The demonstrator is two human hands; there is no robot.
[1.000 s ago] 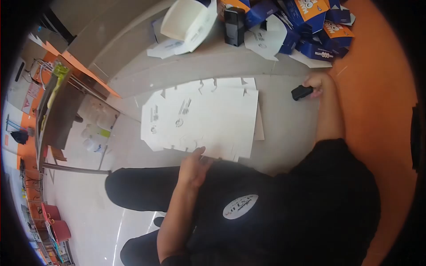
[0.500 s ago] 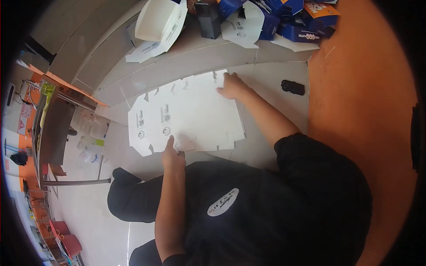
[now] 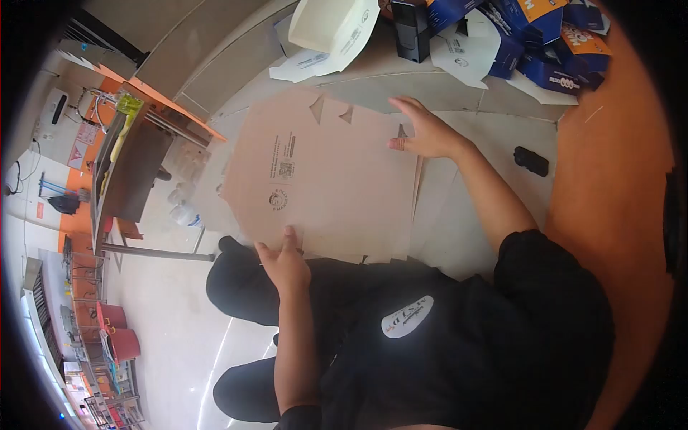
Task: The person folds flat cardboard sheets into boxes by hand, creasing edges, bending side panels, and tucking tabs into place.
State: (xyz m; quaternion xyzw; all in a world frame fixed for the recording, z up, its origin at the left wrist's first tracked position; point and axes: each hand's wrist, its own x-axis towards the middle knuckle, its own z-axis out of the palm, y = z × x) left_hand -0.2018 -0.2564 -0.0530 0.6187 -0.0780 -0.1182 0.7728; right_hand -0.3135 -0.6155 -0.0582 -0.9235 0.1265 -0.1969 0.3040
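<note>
the right hand's (image 3: 428, 136) fingers are spread apart, released, with the thumb over the far right edge of the card (image 3: 344, 190). the left hand (image 3: 288, 271) has its digits parted at the near edge; whether they grip it, i cannot tell. the pinkish card is between the hands, above pale tiles (image 3: 459, 204) and close to a dark trouser leg (image 3: 240, 290). a black object (image 3: 530, 162) lies to the right; farther out are blue-and-orange boxes (image 3: 545, 61).
</note>
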